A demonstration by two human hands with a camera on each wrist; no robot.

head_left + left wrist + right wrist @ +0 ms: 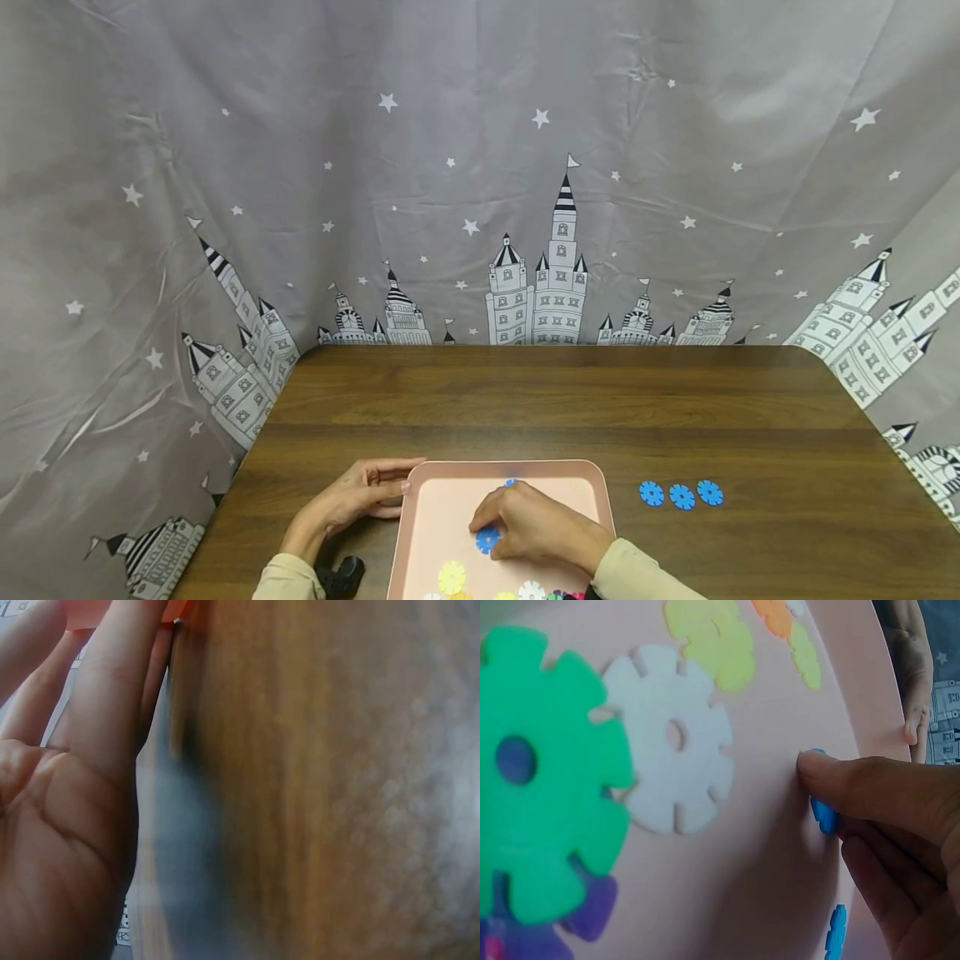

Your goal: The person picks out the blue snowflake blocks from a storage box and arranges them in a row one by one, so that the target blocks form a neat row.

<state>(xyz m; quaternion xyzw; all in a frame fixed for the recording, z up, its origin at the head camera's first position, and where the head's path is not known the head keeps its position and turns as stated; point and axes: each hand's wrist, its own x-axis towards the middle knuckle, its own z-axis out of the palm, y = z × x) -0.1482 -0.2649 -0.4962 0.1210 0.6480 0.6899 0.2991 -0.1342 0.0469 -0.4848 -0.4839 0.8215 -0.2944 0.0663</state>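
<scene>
My right hand [542, 525] reaches over the pink tray [510, 469] and pinches a blue notched plastic disc [487, 540] between thumb and fingers. In the right wrist view the thumb covers part of this blue disc [823, 816]. Another blue disc [836, 932] lies in the tray just beyond that hand, partly hidden by it in the head view. With fingers fairly straight, my left hand [358, 493] rests its fingertips on the tray's left edge near the far corner.
Yellow [452, 577], white [652, 780], green [562, 802], purple and orange discs lie toward the tray's near side. Three blue discs [682, 497] form a row on the wooden table right of the tray. A black object [342, 577] sits by my left wrist. Behind hangs a grey castle-print curtain [480, 167].
</scene>
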